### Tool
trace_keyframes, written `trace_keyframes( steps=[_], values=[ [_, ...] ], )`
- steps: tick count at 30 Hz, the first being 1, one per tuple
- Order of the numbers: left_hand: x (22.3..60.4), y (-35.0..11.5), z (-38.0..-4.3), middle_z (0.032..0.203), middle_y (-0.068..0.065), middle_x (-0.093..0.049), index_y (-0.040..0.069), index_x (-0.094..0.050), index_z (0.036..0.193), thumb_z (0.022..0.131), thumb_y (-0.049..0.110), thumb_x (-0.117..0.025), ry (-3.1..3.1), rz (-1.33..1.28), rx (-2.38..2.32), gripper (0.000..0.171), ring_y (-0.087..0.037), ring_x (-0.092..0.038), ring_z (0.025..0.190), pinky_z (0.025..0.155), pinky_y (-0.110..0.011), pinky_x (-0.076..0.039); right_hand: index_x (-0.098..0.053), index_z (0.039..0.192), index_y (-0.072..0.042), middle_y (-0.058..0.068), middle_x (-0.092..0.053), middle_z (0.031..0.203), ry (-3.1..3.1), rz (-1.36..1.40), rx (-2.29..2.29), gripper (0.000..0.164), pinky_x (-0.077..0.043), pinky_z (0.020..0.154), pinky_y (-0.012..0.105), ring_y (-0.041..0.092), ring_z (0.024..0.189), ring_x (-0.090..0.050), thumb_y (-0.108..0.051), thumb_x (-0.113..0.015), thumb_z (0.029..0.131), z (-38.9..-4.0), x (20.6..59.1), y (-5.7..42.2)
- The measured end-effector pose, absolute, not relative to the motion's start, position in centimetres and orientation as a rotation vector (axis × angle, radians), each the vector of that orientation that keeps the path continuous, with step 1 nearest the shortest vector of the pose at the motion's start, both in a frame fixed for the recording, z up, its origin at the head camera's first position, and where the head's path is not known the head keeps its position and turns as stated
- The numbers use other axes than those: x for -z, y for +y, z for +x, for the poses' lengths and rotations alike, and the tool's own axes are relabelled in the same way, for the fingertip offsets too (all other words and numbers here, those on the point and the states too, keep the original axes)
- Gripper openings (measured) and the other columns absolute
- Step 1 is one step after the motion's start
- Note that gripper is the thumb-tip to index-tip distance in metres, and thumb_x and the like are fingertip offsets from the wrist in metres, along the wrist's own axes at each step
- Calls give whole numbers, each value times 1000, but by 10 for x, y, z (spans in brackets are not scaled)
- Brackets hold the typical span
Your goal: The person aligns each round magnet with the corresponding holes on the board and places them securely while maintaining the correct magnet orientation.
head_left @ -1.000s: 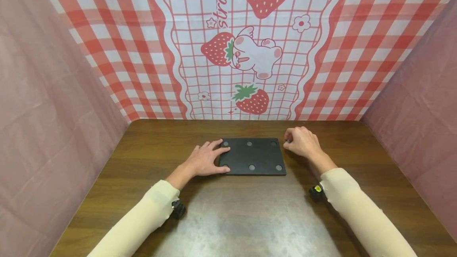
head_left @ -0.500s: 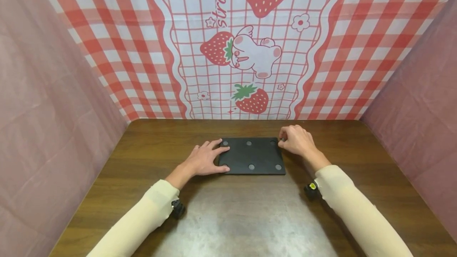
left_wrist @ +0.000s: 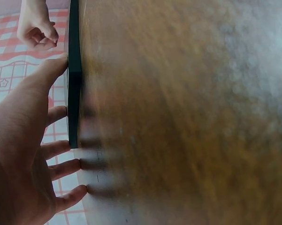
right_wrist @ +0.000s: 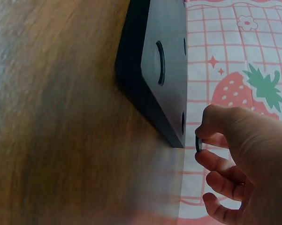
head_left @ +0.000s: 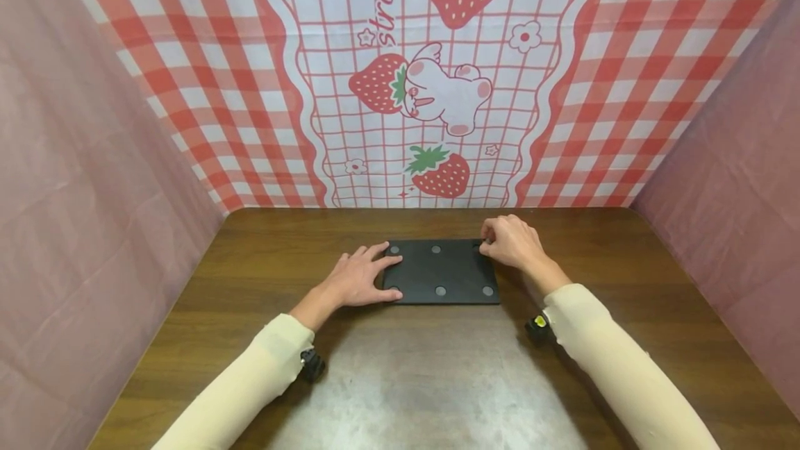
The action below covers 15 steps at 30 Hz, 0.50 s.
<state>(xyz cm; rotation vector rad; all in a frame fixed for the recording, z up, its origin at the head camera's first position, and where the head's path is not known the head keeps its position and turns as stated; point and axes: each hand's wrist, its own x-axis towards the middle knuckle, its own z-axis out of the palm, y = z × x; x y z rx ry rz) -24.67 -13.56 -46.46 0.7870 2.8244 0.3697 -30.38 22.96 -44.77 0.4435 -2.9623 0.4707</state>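
A flat black rectangular board lies on the wooden table, with several round recesses along its two long sides. Light grey circles show in most recesses. My left hand rests on the board's left end, thumb and two fingers spread over its edge; in the left wrist view the other fingertips reach down to the table beside it. Over the far right corner is my right hand, which pinches a small thin dark disc between thumb and fingers. In the right wrist view the disc stands edge-on, just above the board's corner recess.
A red-and-white checked strawberry cloth hangs behind the table's far edge. Pink curtains close off both sides. The brown table extends in front of the board. A small black camera sits at the right wrist.
My right hand has moved left with the disc, from beside the board to over its far right corner. The left hand and the board have stayed in place.
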Motion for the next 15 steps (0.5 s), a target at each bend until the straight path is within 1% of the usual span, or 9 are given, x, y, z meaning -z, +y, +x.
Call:
trace_keyframes(
  steps=[7,15],
  values=[
    [463,-136,-246,188,-11,-30,35,-46,173,103,68,-70,2825,789,-371,82,-47,-40,167,125,-77,-39,-81,103,-12,9,-81,98,-2966,457,-474,17,-60,78,56,30,94,-72,-20,-82,89,-305,447,225],
    [463,-137,-245,188,-11,-31,34,-47,173,103,68,-70,2828,786,-376,82,-45,-41,167,125,-76,-39,-83,105,-12,9,-78,98,-2992,468,-491,17,-59,78,54,29,94,-69,-19,-82,90,-304,451,220]
  ],
)
